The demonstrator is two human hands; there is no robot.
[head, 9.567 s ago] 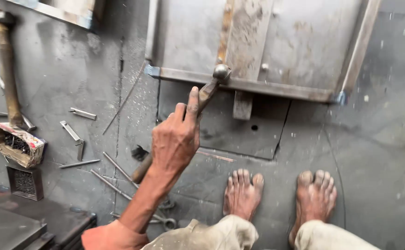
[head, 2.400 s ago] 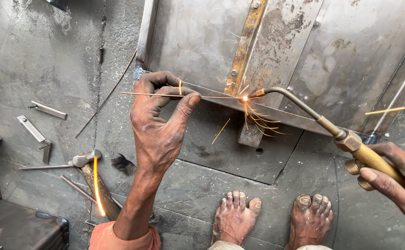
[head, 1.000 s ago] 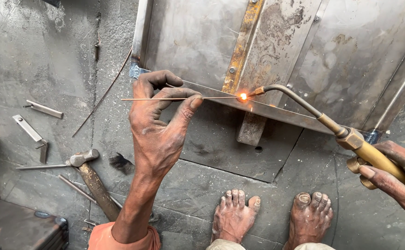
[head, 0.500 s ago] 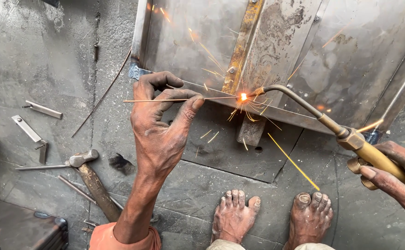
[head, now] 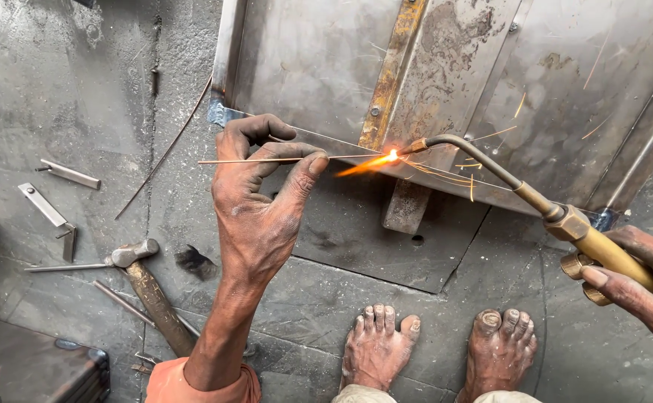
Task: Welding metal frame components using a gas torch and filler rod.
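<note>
My left hand [head: 255, 205] pinches a thin rod [head: 281, 159] (light, springy, hot-tipped) at its cool end, left of the flame [head: 386, 157]; my right hand [head: 636, 276] grips the torch [head: 565, 220] handle.

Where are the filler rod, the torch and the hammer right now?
filler rod [head: 341, 157], head view, bare stretch between fingers and flame.
torch [head: 602, 248], head view, brass handle by the right hand.
hammer [head: 134, 253], head view, metal head on the floor.

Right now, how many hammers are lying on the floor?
1. The hammer lies on the floor left of the left hand's forearm, head toward the wall. Others may be hidden outside the view.
</note>
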